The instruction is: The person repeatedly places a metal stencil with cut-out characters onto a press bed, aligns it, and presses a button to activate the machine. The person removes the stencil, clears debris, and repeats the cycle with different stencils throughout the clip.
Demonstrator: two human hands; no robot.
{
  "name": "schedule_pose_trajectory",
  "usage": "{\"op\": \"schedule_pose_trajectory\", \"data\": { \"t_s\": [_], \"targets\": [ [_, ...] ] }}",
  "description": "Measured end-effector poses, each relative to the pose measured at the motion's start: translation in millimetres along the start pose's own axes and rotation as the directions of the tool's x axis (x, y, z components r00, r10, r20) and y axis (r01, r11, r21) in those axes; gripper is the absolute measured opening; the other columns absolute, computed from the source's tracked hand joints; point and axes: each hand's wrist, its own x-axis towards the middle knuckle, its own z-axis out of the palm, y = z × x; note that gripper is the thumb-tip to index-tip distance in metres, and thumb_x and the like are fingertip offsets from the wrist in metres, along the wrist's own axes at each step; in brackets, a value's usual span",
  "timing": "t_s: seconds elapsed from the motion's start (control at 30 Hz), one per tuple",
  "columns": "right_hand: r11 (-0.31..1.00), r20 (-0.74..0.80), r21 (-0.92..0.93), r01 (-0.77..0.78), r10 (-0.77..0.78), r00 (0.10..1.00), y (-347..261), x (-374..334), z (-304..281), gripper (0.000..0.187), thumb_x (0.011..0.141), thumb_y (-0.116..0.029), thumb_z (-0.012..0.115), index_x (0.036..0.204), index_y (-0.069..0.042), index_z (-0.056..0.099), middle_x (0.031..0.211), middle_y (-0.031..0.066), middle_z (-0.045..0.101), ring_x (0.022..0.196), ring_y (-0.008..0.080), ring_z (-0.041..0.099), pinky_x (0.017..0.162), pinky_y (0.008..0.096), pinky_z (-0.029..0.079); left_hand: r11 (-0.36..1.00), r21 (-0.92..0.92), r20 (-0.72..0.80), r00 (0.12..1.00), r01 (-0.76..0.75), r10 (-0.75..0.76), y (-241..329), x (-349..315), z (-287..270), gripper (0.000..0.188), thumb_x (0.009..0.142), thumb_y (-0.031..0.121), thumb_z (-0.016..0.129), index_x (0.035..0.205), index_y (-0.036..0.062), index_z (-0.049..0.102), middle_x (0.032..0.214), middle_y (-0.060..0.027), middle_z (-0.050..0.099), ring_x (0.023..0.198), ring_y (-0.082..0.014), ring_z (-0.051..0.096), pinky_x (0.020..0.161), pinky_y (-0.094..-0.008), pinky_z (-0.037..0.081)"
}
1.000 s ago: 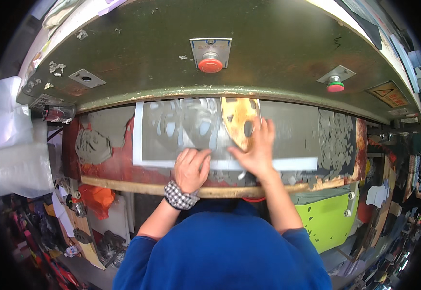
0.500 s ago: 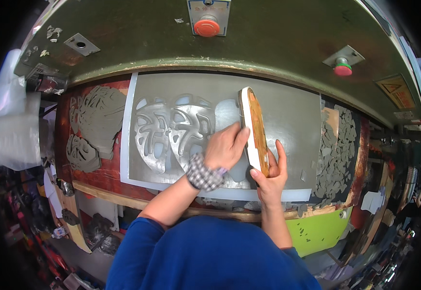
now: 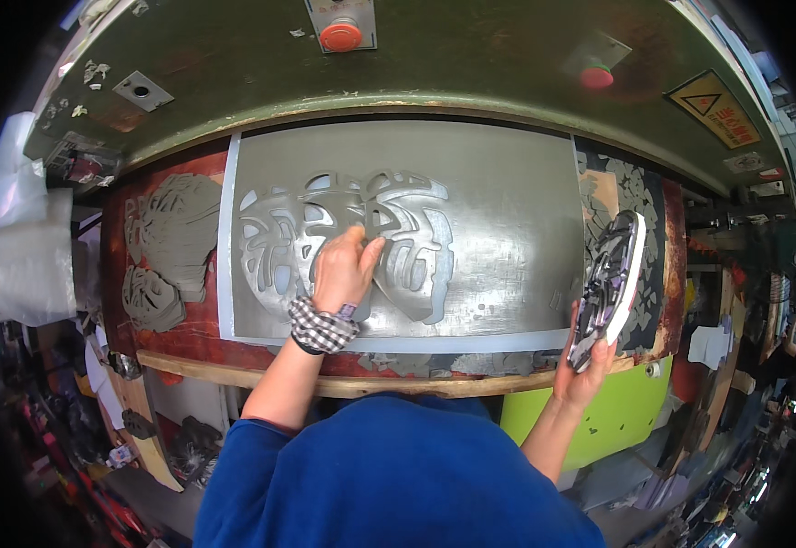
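Note:
In my right hand (image 3: 590, 365) is a cutting die (image 3: 610, 283), gripped at its near end and held tilted at the sheet's right side. It has a long rounded outline, a white edge and dark metal blades. My left hand (image 3: 341, 274) is over the grey sheet (image 3: 517, 210), fingers drawn together on the cut shapes. Whatever they pinch, if anything, is hidden. Patterned cut shapes (image 3: 407, 242) with curved openings lie side by side under and around that hand. A pale backing board (image 3: 398, 344) shows along the sheet's near edge and through the openings.
Stacked grey cut pieces (image 3: 179, 228) lie on the red surface at left. Small grey scraps (image 3: 640, 196) are heaped at right. Beyond stands a green machine body (image 3: 471, 68) with a red button (image 3: 340, 36). A wooden rail (image 3: 416, 386) and lime-green panel (image 3: 626, 416) border the near side.
My right hand has carried the die off the sheet's middle to the right, turning its bladed face into view. My left hand has left the die and moved left onto the cut shapes.

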Motion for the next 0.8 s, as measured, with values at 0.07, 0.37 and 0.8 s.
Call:
{"op": "schedule_pose_trajectory", "data": {
  "t_s": [0.07, 0.37, 0.8],
  "targets": [
    [0.993, 0.06, -0.119, 0.025, -0.018, 0.998, 1, -1, 0, 0.064, 0.083, -0.007, 0.064, 0.139, 0.008, 0.035, 0.138, 0.0227, 0.044, 0.126, 0.0326, 0.048, 0.112, 0.0479, 0.032, 0.949, -0.226, 0.015, 0.975, 0.221, -0.224, 5, 3, -4, 0.026, 0.092, 0.015, 0.061, 0.113, 0.0018, 0.053, 0.057, -0.0042, 0.047, 0.051, -0.0174, 0.048, 0.052, -0.0319, 0.041],
    [0.284, 0.583, -0.746, 0.602, -0.158, 0.797, 83, 38, 84, 0.072, 0.056, -0.012, 0.087, 0.123, -0.005, 0.06, 0.136, 0.0305, 0.036, 0.124, 0.0464, 0.039, 0.1, 0.0499, 0.038, 0.993, -0.118, -0.135, 0.991, -0.02, 0.004, -8, -2, -29, 0.025, 0.083, 0.001, 0.062, 0.109, 0.0009, 0.059, 0.061, -0.0034, 0.048, 0.055, -0.0177, 0.045, 0.058, -0.032, 0.039],
    [0.268, 0.272, -0.834, 0.482, -0.561, 0.782, 43, 222, 151, 0.078, 0.097, -0.043, 0.043, 0.147, 0.008, 0.011, 0.149, 0.032, 0.019, 0.141, 0.0407, 0.018, 0.115, 0.0475, 0.015, 0.949, -0.029, 0.211, 0.926, -0.315, 0.313, -69, -4, -33, 0.022, 0.079, 0.001, 0.065, 0.101, 0.001, 0.062, 0.074, -0.009, 0.057, 0.068, -0.0258, 0.054, 0.067, -0.0372, 0.042]
  ]
}}
